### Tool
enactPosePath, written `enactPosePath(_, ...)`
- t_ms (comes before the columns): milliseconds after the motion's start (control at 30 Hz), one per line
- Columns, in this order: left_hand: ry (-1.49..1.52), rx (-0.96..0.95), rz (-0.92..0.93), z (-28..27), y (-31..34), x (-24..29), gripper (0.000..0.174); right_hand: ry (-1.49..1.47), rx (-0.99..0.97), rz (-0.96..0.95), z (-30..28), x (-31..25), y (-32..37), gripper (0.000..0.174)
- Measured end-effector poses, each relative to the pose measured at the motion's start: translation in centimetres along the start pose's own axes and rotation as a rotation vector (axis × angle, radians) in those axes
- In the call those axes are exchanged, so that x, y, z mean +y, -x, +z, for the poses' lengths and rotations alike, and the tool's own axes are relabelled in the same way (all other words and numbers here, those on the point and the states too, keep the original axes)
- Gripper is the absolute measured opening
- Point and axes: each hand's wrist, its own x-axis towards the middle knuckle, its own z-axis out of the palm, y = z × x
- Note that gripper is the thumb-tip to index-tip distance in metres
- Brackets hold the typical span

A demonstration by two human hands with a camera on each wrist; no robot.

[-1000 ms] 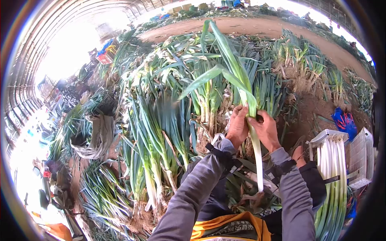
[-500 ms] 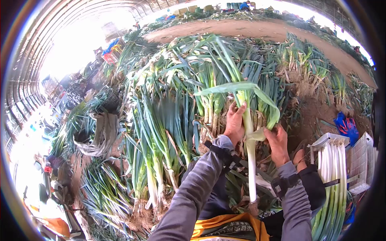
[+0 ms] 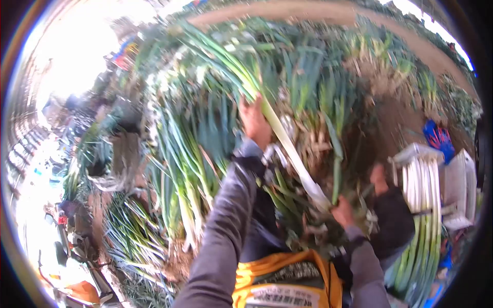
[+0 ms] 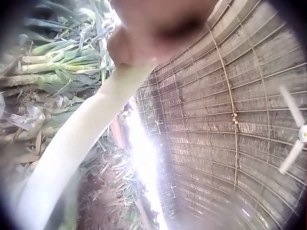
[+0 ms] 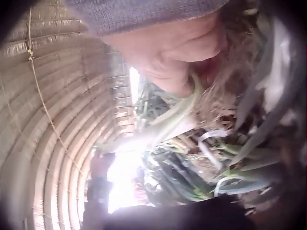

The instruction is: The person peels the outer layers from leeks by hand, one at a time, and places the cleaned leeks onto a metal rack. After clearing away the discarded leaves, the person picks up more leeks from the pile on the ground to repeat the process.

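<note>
A leek with a long white shaft (image 3: 286,141) and green leaves slants across the head view, root end low and to the right. My left hand (image 3: 255,121) grips it where white turns to green; the left wrist view shows the pale shaft (image 4: 79,132) running down from that hand. My right hand (image 3: 343,212) is down by the root end. In the right wrist view, its curled fingers pinch a pale green leaf strip (image 5: 180,108) beside the shaft and roots. A green leaf (image 3: 336,167) stands up just above the right hand in the head view.
Heaps of untrimmed leeks (image 3: 179,169) spread in front and to the left. At the right, a white crate (image 3: 418,152) holds cleaned leeks, beside another white crate (image 3: 459,190) and a blue bundle (image 3: 438,141). A bare foot (image 3: 379,177) is near the right hand.
The left hand has moved up and left with the leek, which now tilts left at the top. The right hand has pulled a leaf down from mid-shaft to the root end.
</note>
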Motion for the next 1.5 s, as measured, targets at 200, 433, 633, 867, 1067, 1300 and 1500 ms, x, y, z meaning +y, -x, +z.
enactPosePath(200,0.409,0.114,-0.313,1.8,2.1,2.4,0.052,0.348,-0.369,0.193,-0.7,1.1,3.4,0.040)
enactPosePath(433,0.427,0.119,-0.210,1.4,0.3,2.9,0.048,0.454,-0.297,0.127,1.2,5.7,5.7,0.024)
enactPosePath(633,0.396,0.262,-0.234,-1.5,-0.9,3.7,0.056,0.118,0.034,-0.175,-3.9,-1.4,2.1,0.048)
enactPosePath(867,0.518,0.316,-0.274,-5.0,-1.2,0.4,0.032,-0.411,-0.531,-0.269,-7.0,-13.4,0.0,0.062)
enactPosePath(1067,0.513,0.205,-0.544,-5.8,-0.3,-0.9,0.031,-0.788,-0.515,-0.092,-9.7,-14.4,3.9,0.039)
enactPosePath(1300,0.285,0.478,-0.571,-5.8,-0.6,-4.9,0.037,-0.555,-0.535,-0.216,-10.2,-16.3,3.8,0.035)
enactPosePath(1500,0.188,0.416,-0.593,-7.7,-0.7,-7.0,0.039,-0.486,-0.361,-0.265,-14.5,-18.8,8.8,0.027)
